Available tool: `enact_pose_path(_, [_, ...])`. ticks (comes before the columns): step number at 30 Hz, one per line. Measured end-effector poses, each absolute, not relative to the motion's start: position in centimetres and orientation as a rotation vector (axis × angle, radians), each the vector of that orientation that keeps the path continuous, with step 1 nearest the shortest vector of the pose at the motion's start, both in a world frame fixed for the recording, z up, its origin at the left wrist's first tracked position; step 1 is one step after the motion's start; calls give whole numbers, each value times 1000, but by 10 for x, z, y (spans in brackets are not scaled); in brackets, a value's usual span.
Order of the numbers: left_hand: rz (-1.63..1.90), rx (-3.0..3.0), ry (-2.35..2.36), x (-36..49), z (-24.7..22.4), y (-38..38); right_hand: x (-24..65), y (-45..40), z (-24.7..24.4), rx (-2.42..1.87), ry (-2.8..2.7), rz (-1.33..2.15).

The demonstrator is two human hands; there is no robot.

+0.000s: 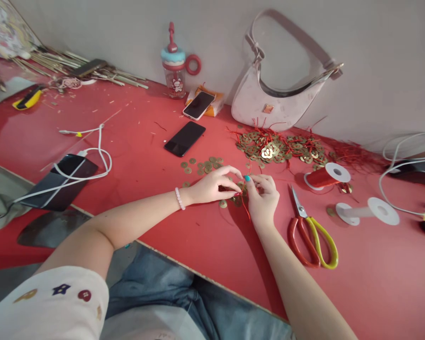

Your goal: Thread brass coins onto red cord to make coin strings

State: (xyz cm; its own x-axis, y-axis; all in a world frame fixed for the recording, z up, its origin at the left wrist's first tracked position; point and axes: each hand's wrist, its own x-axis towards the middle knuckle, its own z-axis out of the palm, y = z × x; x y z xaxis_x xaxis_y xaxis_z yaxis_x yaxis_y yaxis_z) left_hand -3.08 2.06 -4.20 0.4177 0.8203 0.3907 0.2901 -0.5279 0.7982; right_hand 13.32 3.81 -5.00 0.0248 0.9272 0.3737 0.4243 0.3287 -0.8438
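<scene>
Near the middle of the red table, my left hand [216,184] and my right hand [264,196] meet with fingertips almost touching. Both pinch a thin red cord [245,208], whose loose end hangs below the fingers. My left fingers are bent, with thumb and forefinger closed near the cord. Loose brass coins [223,204] lie under and beside the hands, partly hidden by them. More loose coins [208,165] are scattered just beyond my left hand. Behind my right hand spreads a pile of brass coins [267,150] tied with red cord.
Scissors [302,212], a spool of red cord [327,177] and a bare white spool [366,212] lie at right. Phones [184,139], a cup [175,73] and a handbag [279,104] stand or lie toward the wall. At left are a cabled device [62,182] and a yellow cutter [28,98].
</scene>
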Motion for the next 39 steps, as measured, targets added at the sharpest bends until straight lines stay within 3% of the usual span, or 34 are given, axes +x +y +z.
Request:
enact_pose_path(6, [1082, 1991, 1014, -29, -42, 18, 133, 38, -49, -1255, -1583, 647])
enact_pose_path(14, [1205, 1964, 1118, -30, -44, 22, 131, 38, -47, -1114, -1399, 1093])
enact_pose_path(19, [1264, 1948, 1181, -30, -45, 24, 132, 35, -47, -1070, -1575, 1235])
enact_pose_path(39, [1289, 1884, 1312, -30, -49, 29, 130, 28, -45, -1124, -1872, 912])
